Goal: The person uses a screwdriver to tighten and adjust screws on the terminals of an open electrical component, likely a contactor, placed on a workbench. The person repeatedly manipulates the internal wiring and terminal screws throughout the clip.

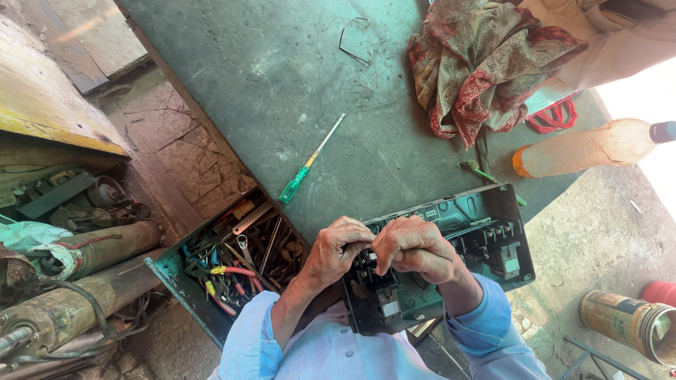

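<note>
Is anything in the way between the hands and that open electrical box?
Nothing visible. The left hand and right hand are already together over the open box, right at its black parts. The screwdriver lies apart on the table.

The control box (451,246) lay on the table (282,77); a screwdriver (310,160) at ten o'clock, cloth (479,63) at twelve, what seemed a tool drawer (232,260) at nine.
</note>
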